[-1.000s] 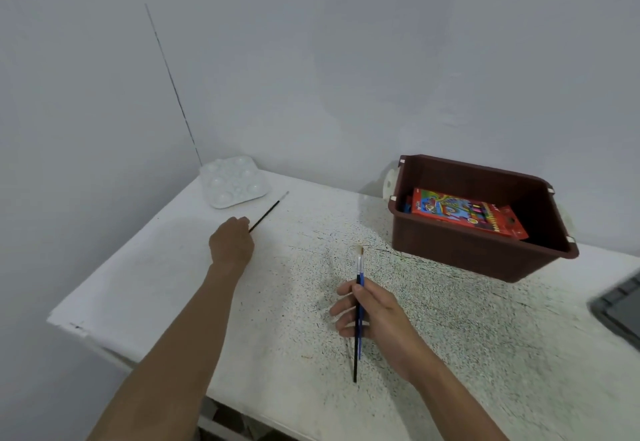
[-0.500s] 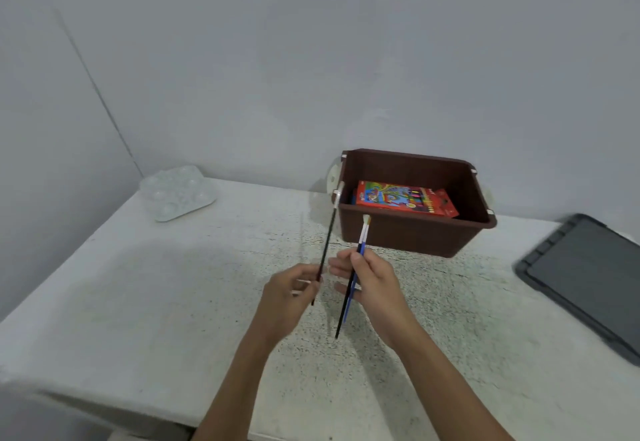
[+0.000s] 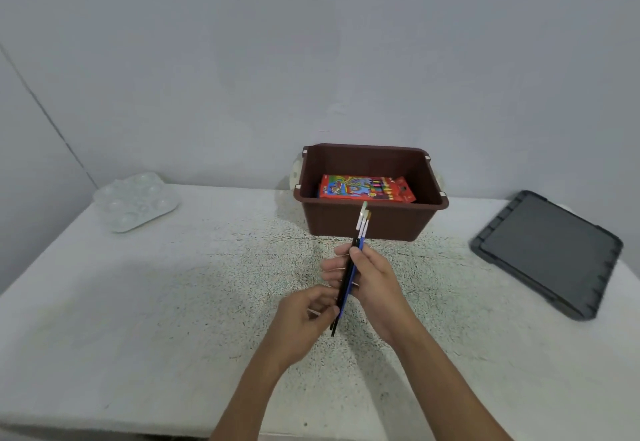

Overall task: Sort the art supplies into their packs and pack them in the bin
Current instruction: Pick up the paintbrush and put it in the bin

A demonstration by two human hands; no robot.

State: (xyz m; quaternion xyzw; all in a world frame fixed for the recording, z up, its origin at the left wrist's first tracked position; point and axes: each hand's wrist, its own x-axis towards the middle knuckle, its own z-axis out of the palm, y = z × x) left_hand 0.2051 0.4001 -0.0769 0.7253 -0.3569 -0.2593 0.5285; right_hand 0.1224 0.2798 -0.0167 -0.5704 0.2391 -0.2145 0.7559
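I am gathering the thin black and blue paintbrushes (image 3: 347,283) into one bundle. My right hand (image 3: 375,283) is clamped round their middle, bristles toward twelve o'clock. My left hand (image 3: 303,316), at seven o'clock of it, pinches their lower ends. Next, I judge, they go over the near wall of the brown plastic bin (image 3: 370,224) just beyond at twelve, which already holds the red pencil pack (image 3: 363,189).

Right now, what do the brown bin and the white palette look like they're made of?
The brown bin looks like moulded plastic, matte: uniform colour, rolled rim. The white palette seems thin glossy plastic, perhaps slightly translucent: its round wells catch highlights.
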